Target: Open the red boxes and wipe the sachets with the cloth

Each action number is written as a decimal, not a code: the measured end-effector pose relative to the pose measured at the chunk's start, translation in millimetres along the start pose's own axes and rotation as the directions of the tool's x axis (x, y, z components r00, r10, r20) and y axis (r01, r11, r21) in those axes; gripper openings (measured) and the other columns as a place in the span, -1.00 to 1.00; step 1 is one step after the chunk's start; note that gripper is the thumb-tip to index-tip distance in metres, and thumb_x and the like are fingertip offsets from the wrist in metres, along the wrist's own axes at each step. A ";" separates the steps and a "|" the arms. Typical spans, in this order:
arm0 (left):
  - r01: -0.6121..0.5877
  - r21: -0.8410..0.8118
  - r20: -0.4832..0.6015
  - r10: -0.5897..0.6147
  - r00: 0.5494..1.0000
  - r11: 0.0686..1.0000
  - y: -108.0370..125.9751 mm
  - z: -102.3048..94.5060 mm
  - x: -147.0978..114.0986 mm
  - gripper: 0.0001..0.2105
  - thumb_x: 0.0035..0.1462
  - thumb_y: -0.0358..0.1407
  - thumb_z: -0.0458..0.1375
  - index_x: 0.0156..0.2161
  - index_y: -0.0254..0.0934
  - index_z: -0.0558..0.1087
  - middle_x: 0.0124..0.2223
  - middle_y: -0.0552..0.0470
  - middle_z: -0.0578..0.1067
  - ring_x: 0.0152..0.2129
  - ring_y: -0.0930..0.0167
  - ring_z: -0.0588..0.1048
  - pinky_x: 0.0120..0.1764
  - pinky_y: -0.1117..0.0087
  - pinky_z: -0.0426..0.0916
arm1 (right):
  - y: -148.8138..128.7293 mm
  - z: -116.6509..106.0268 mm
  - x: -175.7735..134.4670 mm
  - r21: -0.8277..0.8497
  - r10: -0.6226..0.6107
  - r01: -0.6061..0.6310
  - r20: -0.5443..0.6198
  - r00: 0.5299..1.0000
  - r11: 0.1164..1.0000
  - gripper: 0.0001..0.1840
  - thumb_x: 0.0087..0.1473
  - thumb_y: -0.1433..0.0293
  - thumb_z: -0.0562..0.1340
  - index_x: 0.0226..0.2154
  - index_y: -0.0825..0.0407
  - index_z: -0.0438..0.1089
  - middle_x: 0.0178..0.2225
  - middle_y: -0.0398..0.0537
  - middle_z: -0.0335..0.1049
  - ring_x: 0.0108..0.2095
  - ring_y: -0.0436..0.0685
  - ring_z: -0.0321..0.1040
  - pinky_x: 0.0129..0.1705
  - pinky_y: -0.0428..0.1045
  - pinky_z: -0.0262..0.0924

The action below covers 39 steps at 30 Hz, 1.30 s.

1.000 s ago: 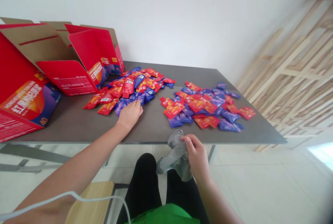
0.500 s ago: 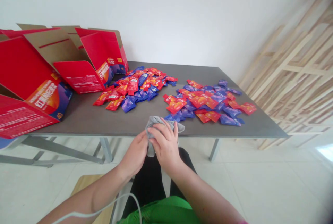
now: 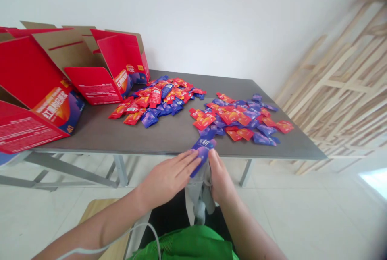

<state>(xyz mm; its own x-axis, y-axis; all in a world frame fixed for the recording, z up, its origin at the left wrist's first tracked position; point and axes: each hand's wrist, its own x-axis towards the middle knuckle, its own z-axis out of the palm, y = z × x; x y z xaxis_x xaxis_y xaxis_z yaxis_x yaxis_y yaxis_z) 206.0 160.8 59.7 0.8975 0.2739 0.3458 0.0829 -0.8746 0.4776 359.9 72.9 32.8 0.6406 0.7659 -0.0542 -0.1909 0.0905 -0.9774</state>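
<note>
My left hand is closed on a blue-purple sachet, its fingers stretched together along the sachet's left side. The sachet is tilted up at the table's front edge, printed face towards me. My right hand is just right of it, with the thumb pointing up near the sachet. A crumpled grey cloth hangs from my right hand, below the sachet, and its loose ends droop over my lap. My right fingers are partly hidden behind the cloth.
Two piles of red and blue sachets lie on the dark table: a left pile and a right pile. Open red cartons stand at the left. Wooden frames lean at the right. A white cable crosses my left forearm.
The blue sachet now shows between my hands. The grey cloth has dropped from around my fingers to hang below. My right hand has moved right and turned thumb-up; my left hand has reached forward.
</note>
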 end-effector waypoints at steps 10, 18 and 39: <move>0.360 -0.477 0.170 -0.318 0.933 0.802 -7.5 3.6 -4.5 -0.67 0.31 -0.11 0.00 -0.29 -0.27 0.50 -0.28 -0.03 0.56 -0.32 0.30 0.51 -0.19 0.31 0.41 | 6.8 -5.0 3.9 0.087 0.083 -0.086 0.037 0.996 0.992 -0.61 0.05 0.04 0.27 -0.24 0.01 0.46 -0.37 -0.12 0.50 -0.40 0.09 0.42 -0.37 -0.05 0.33; 0.402 -0.745 0.156 -0.447 0.881 0.532 3.3 13.6 -5.7 -0.69 0.32 -0.15 -0.02 -0.06 -0.22 0.51 -0.10 0.01 0.58 -0.13 0.29 0.49 0.01 0.30 0.33 | -13.2 -23.5 -9.0 -0.438 -0.661 0.579 -0.049 0.749 0.688 -0.66 0.21 0.22 0.17 0.01 -0.06 0.38 -0.04 0.02 0.36 0.00 0.20 0.34 -0.01 0.11 0.30; 0.253 -0.349 -0.041 -0.285 0.958 0.902 -59.6 34.1 105.2 -0.59 0.37 -0.14 -0.17 -0.02 -0.25 0.48 -0.09 -0.02 0.58 -0.10 0.32 0.52 0.02 0.31 0.36 | 19.2 -82.7 47.5 -0.655 -0.542 0.317 -0.170 0.823 0.686 -0.66 0.22 0.16 0.14 -0.20 0.03 0.49 -0.18 0.04 0.47 -0.12 0.19 0.39 -0.04 0.09 0.24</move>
<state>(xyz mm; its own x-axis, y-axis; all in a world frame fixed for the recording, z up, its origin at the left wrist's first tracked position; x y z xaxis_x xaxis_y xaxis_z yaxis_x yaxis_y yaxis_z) 310.2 228.1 40.1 0.8180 0.5278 0.2286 0.1508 -0.5802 0.8004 448.2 58.3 -5.4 0.7570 0.4732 0.4506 0.5592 -0.1123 -0.8214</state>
